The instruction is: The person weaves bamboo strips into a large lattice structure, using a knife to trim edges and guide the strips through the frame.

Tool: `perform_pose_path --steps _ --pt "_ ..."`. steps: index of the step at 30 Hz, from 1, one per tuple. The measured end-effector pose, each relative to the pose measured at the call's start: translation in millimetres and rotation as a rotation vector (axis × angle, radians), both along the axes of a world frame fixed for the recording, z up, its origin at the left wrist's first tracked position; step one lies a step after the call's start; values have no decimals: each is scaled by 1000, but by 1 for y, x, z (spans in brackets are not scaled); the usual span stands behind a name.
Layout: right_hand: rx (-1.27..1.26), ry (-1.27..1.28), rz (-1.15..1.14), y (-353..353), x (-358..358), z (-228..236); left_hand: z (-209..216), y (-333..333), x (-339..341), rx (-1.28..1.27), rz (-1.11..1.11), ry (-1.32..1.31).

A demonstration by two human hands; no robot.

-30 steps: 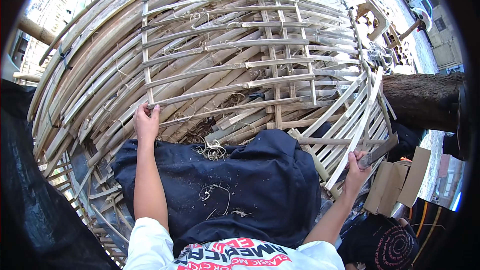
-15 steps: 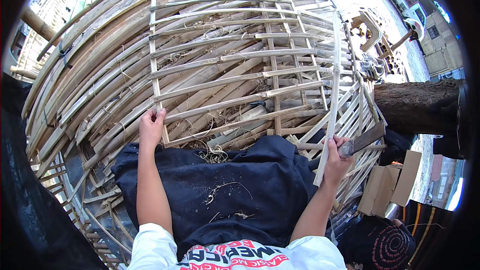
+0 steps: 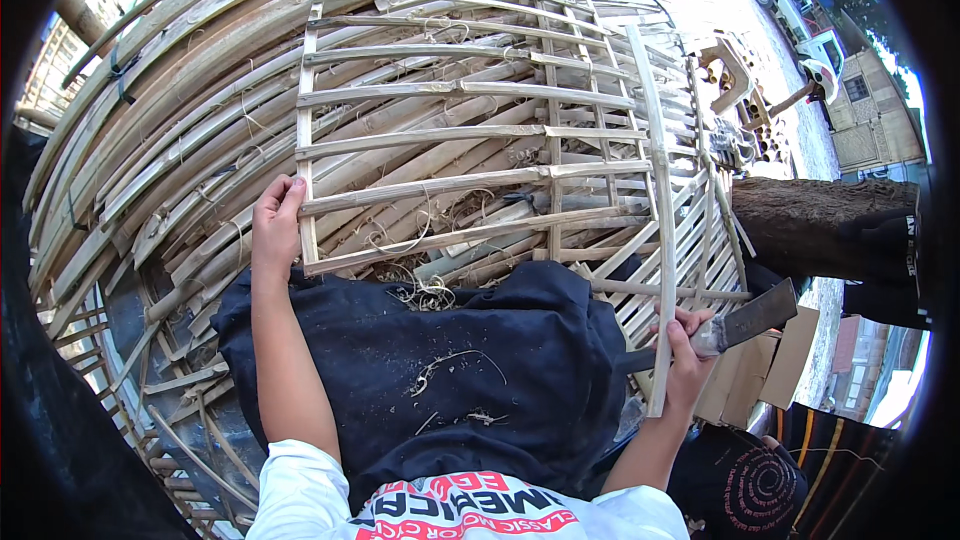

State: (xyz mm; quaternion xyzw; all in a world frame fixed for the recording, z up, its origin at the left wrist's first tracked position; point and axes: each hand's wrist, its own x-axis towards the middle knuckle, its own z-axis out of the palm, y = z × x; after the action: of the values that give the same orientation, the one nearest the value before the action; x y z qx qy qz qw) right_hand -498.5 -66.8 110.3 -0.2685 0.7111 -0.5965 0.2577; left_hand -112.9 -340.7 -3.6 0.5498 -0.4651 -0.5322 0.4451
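Observation:
My left hand point(image 3: 277, 225) is closed on the left end strip of a bamboo lattice point(image 3: 400, 139), with long slats running across narrow crosspieces. My right hand point(image 3: 685, 360) is wrapped round the handle of a broad-bladed knife point(image 3: 757, 319), whose blade points up to the right. A loose pale bamboo strip point(image 3: 661, 210) is gripped in the same hand against the knife. The strip stands nearly upright in the picture, across the lattice's right ends. Dark cloth point(image 3: 470, 350) covers my lap, sprinkled with shavings.
Long bamboo strips point(image 3: 180, 130) lie piled beneath and left of the lattice. To the right are a thick log point(image 3: 820, 230), a cardboard box point(image 3: 785, 365) and a person's dark cap point(image 3: 750, 490). Curly shavings point(image 3: 430, 294) gather at the cloth's edge.
My right hand has come lower and slightly right with the knife and strip. My left hand has shifted left and a little up, still holding the lattice's end strip.

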Motion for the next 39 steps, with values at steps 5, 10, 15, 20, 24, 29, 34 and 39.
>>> perform_pose_path --steps 5,10,15,20,24,29,34,39 --pt "-16 66 -41 25 -1 6 -1 3 -3 -40 -27 81" --pt "-47 90 -62 32 5 3 -2 -1 -3 55 -45 194" --pt "-59 121 -23 34 13 4 -6 0 -1 -86 -173 -98" --pt "-54 101 8 37 18 5 5 7 -7 -57 -250 168" --pt "-61 31 -15 35 23 2 4 11 -5 -131 -246 209" --pt "2 -59 -6 40 43 3 12 13 -8 -238 -229 192" --pt "30 -142 75 58 62 12 1 10 -1 -369 -210 -47" --pt "42 -169 130 77 64 16 4 13 5 -306 -293 -15"
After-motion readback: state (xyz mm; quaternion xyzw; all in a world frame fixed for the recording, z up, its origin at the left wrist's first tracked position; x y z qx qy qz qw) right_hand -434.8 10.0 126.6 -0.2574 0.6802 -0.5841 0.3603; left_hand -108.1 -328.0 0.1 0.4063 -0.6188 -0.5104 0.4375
